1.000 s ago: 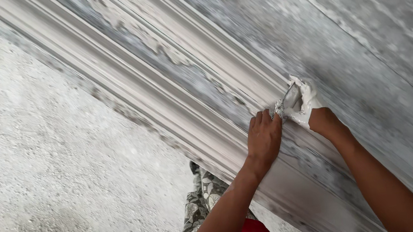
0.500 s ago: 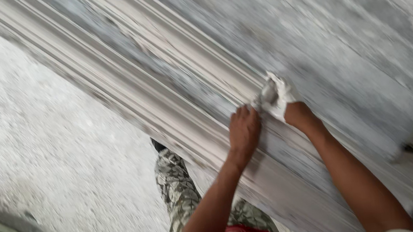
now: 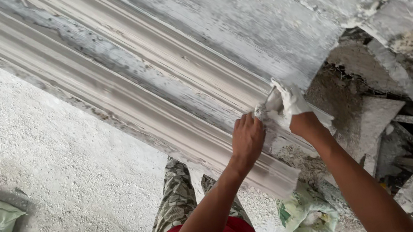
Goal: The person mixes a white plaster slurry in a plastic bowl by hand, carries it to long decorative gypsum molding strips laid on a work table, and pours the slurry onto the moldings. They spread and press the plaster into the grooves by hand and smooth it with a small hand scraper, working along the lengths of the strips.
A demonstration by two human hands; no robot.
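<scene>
Nearest lay an open green sack (image 3: 308,218) on the gritty floor (image 3: 64,166). Above it, the left hand (image 3: 247,140) pressed curled fingers on the long plaster moulding (image 3: 161,95), while the right hand (image 3: 290,107), plaster-coated, gripped a small scraper (image 3: 263,106) against its ridges.

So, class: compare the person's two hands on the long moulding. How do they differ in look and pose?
The left hand is bare and clean; the right hand is coated in white plaster. The left hand rests with its fingers curled on the moulding; the right hand grips a small plaster-smeared tool, too caked to identify. The left hand sits nearer the moulding's lower edge, the right higher. Both work the same spot near its broken end.
</scene>
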